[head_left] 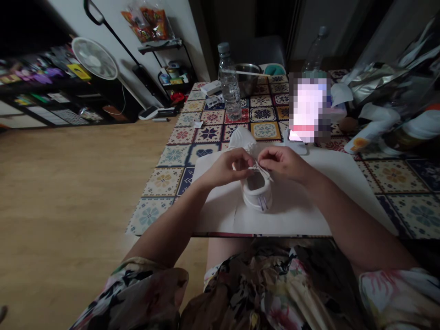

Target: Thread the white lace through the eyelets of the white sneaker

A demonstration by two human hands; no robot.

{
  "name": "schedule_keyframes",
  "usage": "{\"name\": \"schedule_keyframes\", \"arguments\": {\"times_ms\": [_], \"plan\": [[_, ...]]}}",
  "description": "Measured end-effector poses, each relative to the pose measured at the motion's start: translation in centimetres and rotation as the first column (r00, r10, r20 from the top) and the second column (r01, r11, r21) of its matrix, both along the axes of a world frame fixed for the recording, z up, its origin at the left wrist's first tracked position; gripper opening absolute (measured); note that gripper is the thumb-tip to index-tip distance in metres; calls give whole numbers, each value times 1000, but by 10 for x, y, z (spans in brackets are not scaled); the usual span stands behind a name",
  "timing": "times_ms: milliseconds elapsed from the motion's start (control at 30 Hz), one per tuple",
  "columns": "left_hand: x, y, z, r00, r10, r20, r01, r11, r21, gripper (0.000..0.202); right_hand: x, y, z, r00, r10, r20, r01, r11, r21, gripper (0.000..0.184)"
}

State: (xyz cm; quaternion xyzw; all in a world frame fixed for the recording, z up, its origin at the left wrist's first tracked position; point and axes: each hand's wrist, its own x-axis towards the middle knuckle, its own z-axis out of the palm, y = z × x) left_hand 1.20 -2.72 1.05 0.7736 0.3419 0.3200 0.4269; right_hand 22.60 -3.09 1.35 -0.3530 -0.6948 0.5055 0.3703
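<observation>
Two floral sleeves (147, 288), left hand (229, 167), right hand (286, 163), each grip pinching laces (264, 171), one white shoe (253, 197)

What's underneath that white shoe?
A white sheet shows around the heel end of the white shoe, and the sheet lies over a patterned tablecloth. The shoe hides whatever is directly beneath its sole, so I can't tell what's there.

A rectangular table top patterned in multicoloured tiles (172, 156) is partly covered by a broad white sheet (299, 215), on which a white lace-up shoe (257, 201) is set. Beyond the sheet, a clear plastic bottle (231, 94) is stood at eleven o'clock; a white flower-printed container (373, 130) is seen at two.
</observation>
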Motion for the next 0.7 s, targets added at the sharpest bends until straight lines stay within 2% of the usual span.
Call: {"name": "schedule_keyframes", "arguments": {"times_ms": [167, 467, 567, 700], "plan": [[3, 0, -3, 1000, 8, 16, -8, 1000, 1, 18, 0, -3, 0, 991, 102, 82, -108, 992, 65, 12], [1, 0, -3, 999, -16, 29, 16, 1000, 2, 17, -7, -3, -10, 993, 51, 102, -79, 955, 287, 7], [1, 2, -6, 995, -10, 95, 12, 1000, -20, 21, -5, -2, -11, 989, 78, 127, -113, 946, 303, 7], [2, 3, -10, 960, -34, 278, 81, 984, -157, 30, 1, 0, -8, 982, 140, 129, -174, 936, 307, 5]]}}
